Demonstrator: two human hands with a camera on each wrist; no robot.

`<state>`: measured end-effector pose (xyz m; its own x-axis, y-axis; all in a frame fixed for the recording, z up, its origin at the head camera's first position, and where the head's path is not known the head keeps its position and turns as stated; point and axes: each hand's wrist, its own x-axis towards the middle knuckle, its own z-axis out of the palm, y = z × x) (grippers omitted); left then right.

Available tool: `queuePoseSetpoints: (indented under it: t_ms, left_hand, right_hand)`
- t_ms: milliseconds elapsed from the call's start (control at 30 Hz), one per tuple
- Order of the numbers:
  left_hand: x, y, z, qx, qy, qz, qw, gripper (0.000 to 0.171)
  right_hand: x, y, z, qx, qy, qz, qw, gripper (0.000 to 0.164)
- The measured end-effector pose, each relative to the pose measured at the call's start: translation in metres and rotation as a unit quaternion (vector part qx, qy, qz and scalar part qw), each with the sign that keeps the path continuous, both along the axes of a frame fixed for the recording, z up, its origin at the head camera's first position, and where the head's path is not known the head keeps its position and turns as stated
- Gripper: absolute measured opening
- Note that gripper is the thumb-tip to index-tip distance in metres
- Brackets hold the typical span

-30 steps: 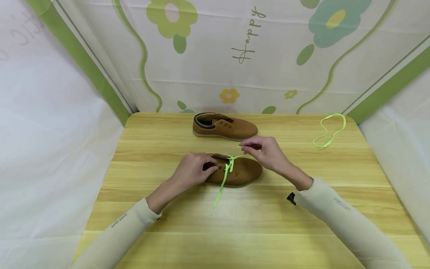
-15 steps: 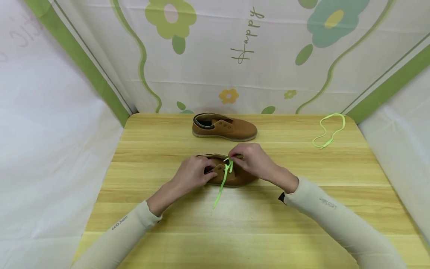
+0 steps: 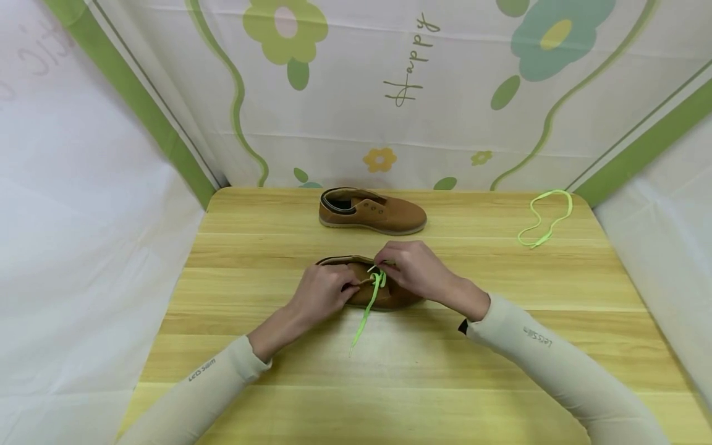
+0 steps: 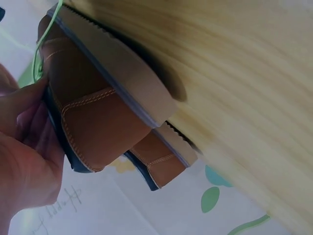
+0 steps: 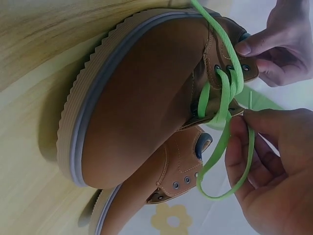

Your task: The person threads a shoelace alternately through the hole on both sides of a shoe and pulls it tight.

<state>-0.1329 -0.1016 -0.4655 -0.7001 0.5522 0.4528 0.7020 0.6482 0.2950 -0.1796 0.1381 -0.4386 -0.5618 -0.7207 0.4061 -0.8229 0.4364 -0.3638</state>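
Observation:
A brown shoe (image 3: 384, 300) rests on the table in the head view, its toe to the right. A neon green shoelace (image 5: 225, 44) runs through its front eyelets, one tail lying over the near side. My left hand (image 3: 328, 289) pinches the eyelet flap between thumb and fingers, as the right wrist view shows. My right hand (image 5: 281, 161) pinches the other lace end close to its tip. The tip sticks up above the fingers beside the far flap, and the lace hangs in a loop below them. In the left wrist view the shoe's heel (image 4: 98, 127) hides much of the lacing.
A second brown shoe (image 3: 400, 213) without a lace stands behind, parallel to the first. Another green shoelace (image 3: 570, 204) lies looped at the table's back right corner. A printed fabric wall (image 3: 334, 123) rises right behind the wooden table (image 3: 445, 395).
My right hand has come left from beside the toe to the eyelets, bringing the lace end with it. The left hand has shifted slightly and now pulls the near flap up.

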Motion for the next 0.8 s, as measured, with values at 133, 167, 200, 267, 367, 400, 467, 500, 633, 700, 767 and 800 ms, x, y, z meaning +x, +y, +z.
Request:
queuePoseSetpoints:
  t_ms: [133, 167, 200, 267, 367, 400, 467, 500, 633, 700, 767, 800]
  left_hand:
    - [0.001, 0.001, -0.005, 0.010, 0.037, -0.018, 0.9991, 0.015]
    - [0.002, 0.001, -0.006, 0.013, 0.044, -0.022, 0.9987, 0.015]
    - [0.002, 0.002, -0.008, 0.015, 0.050, -0.024, 0.9983, 0.016]
    - [0.003, 0.002, -0.010, 0.016, 0.062, -0.028, 0.9975, 0.016]
    - [0.004, 0.003, -0.012, 0.013, 0.074, -0.031, 0.9967, 0.016]
    - [0.004, 0.003, -0.013, 0.009, 0.079, -0.031, 0.9963, 0.016]
    - [0.005, 0.003, -0.014, 0.003, 0.086, -0.032, 0.9958, 0.016]
    - [0.005, 0.003, -0.014, 0.000, 0.089, -0.032, 0.9955, 0.016]
    - [0.005, 0.003, -0.015, -0.007, 0.097, -0.031, 0.9947, 0.017]
    - [0.005, 0.003, -0.015, -0.009, 0.099, -0.031, 0.9946, 0.017]
    - [0.005, 0.003, -0.016, -0.010, 0.099, -0.029, 0.9946, 0.016]
    - [0.005, 0.003, -0.016, -0.012, 0.099, -0.028, 0.9946, 0.016]
  right_hand:
    - [0.000, 0.000, 0.000, 0.000, 0.021, 0.023, 1.000, 0.011]
    - [0.000, 0.000, 0.001, 0.001, 0.027, 0.029, 0.999, 0.011]
    - [0.000, 0.000, 0.001, 0.001, 0.034, 0.036, 0.999, 0.012]
    - [0.000, 0.000, 0.001, 0.003, 0.047, 0.047, 0.998, 0.013]
    - [0.001, -0.003, 0.002, 0.012, 0.064, 0.061, 0.996, 0.013]
    - [0.001, -0.003, 0.002, 0.017, 0.070, 0.065, 0.995, 0.015]
    - [0.001, -0.005, 0.002, 0.026, 0.080, 0.072, 0.994, 0.016]
    - [0.001, -0.006, 0.002, 0.030, 0.085, 0.076, 0.993, 0.018]
    - [0.002, -0.007, 0.002, 0.041, 0.100, 0.083, 0.991, 0.022]
    - [0.002, -0.008, 0.002, 0.049, 0.108, 0.085, 0.989, 0.025]
    - [0.003, -0.009, 0.001, 0.057, 0.113, 0.087, 0.988, 0.028]
    - [0.002, -0.009, 0.000, 0.062, 0.115, 0.088, 0.988, 0.029]
